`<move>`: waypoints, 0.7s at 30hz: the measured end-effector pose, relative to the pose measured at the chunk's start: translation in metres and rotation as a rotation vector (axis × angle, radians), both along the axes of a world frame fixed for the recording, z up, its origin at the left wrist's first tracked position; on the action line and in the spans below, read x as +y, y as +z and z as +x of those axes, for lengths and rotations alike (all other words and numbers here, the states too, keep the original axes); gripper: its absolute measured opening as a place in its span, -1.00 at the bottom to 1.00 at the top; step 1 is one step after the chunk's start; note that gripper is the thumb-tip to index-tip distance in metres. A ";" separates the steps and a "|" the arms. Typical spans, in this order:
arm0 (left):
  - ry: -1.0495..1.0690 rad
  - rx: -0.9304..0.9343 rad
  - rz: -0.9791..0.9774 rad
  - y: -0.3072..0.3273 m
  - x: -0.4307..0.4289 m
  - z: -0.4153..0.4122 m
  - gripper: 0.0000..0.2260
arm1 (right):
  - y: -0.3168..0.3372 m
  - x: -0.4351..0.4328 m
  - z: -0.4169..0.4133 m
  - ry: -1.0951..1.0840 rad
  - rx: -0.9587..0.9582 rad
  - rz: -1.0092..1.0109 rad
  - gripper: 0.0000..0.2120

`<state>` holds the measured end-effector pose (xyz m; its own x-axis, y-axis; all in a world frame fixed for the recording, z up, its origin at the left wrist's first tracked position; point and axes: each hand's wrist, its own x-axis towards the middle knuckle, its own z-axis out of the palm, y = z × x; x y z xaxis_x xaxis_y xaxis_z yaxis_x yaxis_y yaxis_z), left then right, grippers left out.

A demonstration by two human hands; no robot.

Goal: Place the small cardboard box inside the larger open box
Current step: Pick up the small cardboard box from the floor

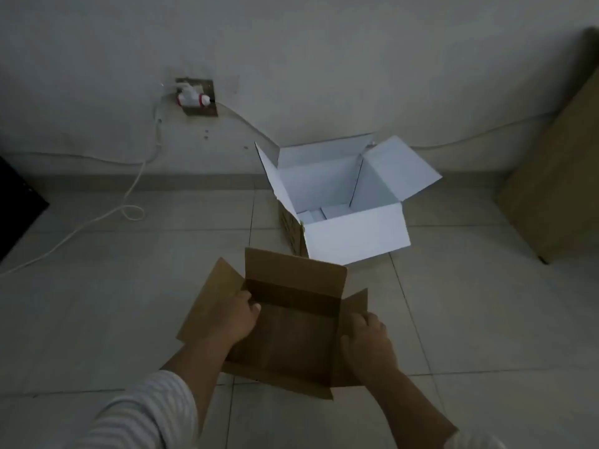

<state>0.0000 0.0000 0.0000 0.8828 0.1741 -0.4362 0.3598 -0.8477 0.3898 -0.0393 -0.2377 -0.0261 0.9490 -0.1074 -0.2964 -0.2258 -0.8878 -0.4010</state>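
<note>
Small box (285, 332), brown with flaps open, is held above the floor (97, 303) just short of the white open box (356, 234); best to carry it level, flaps tucked, and lower it squarely through the opening. Left hand (233, 322) grips the left wall, thumb inside; right hand (366, 345) clasps the right wall, fingers curled closed on cardboard.

Both arms reached forward and down. The left hand (234, 319) was curled over one side wall of the small cardboard box (285, 328), thumb poking inside, striped sleeve (142, 413) pushed up the forearm. The right hand (368, 343) gripped the opposite side, fingers wrapped round.
</note>
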 end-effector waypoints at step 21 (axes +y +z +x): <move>0.313 -0.182 0.154 -0.157 0.093 0.053 -0.61 | -0.144 0.006 0.037 -0.426 -0.096 0.285 -0.78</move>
